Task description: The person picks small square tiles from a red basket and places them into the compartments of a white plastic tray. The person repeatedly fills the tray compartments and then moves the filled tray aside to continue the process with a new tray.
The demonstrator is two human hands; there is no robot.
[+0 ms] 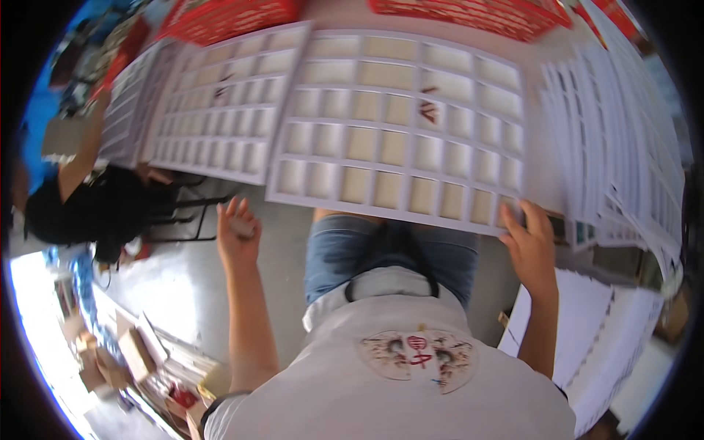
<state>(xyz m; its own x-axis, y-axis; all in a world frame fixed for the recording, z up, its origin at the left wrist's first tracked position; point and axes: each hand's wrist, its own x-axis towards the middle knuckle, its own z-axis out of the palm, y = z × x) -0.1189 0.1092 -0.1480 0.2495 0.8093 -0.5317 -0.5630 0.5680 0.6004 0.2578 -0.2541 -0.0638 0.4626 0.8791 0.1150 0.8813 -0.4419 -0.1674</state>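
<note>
A white gridded tray (352, 137) with many rectangular compartments lies on the table before me, its near edge over my lap. Some compartments look beige, others white, and dark red marks show near its right half. My right hand (529, 238) grips the tray's near right corner, thumb and fingers closed at the edge. My left hand (240, 226) is raised off the table, below the gap between this tray and a second gridded tray (213, 110) on the left. Its fingers are loosely bent and apart, with nothing clearly visible in them.
Red plastic baskets (235, 20) stand along the far side. A stack of white gridded panels (609, 139) leans at the right, above white sheets (579, 330). At the left, another person in dark clothes (95, 209) sits by more trays. Cardboard boxes (136, 356) lie lower left.
</note>
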